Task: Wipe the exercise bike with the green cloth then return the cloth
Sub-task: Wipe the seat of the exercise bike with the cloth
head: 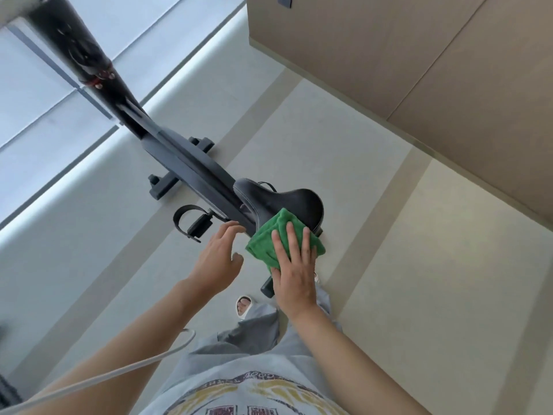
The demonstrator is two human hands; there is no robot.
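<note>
At the saddle's (pixel 287 202) rear, the right hand (pixel 294 272) presses the green cloth (pixel 263 241) flat-fingered; the left hand (pixel 218 259) hovers, loosely spread.

The right hand (pixel 294 274) lies flat on the cloth (pixel 269 241). The cloth lies on the near end of the saddle (pixel 287 202). The left hand (pixel 218 256) is just to the left of the cloth. The pedal (pixel 200 226) is just beyond the left hand. The bike frame (pixel 185 163) extends away beyond both hands. A foot (pixel 244 307) is below the right hand.
</note>
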